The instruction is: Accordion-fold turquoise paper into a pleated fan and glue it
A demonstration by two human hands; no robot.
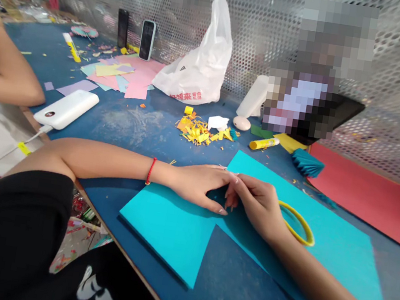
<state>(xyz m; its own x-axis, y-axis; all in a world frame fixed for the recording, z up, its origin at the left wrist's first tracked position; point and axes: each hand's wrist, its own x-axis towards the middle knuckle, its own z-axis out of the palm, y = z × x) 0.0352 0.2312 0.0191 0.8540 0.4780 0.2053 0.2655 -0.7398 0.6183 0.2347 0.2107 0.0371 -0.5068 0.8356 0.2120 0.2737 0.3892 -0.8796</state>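
My left hand (198,182) lies palm down, fingers stretched and thumb apart, on a turquoise paper sheet (342,251). My right hand (254,201) is curled, its thumb and forefinger pinched together at the left fingertips. Whatever is in that pinch, if anything, cannot be made out. Under the left hand, a folded-looking turquoise piece (172,236) has a layered edge at the table's front. A yellow ring (309,235) shows beside my right wrist, partly hidden behind it; whether it is worn or lying there is unclear. A red bead bracelet (151,170) circles my left wrist.
Yellow paper scraps (198,132) lie behind my hands, near a glue stick (264,143) and folded teal paper (306,163). A white plastic bag (201,65) stands farther back. Red paper (373,201) is right. A power bank (67,109) and another person's arm (5,70) are left.
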